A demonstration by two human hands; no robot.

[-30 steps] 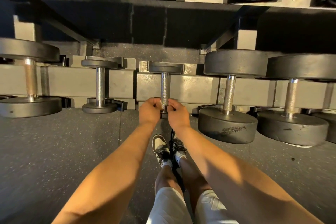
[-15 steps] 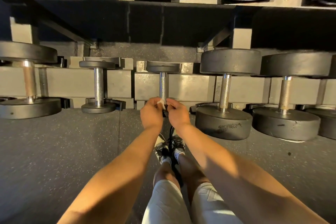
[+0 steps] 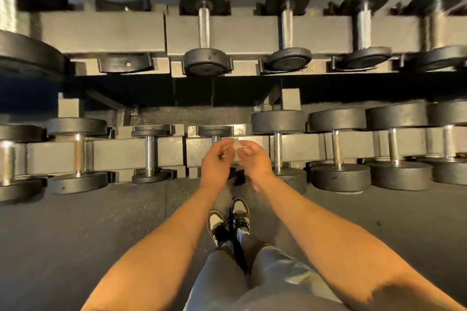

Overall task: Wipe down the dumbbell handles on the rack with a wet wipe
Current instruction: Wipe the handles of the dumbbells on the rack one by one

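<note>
Left hand [image 3: 214, 164], right hand [image 3: 254, 162] now off one handle [image 3: 215, 138], both tight on one wet wipe [image 3: 236, 148].

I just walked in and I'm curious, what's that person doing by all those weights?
A person stands at a dumbbell rack, cleaning it. The left hand and right hand pinch a small wet wipe between them, in front of the little dumbbell on the lower shelf. The wipe is not on its handle right now. The picture is blurry, so the exact grip is unclear.
</note>
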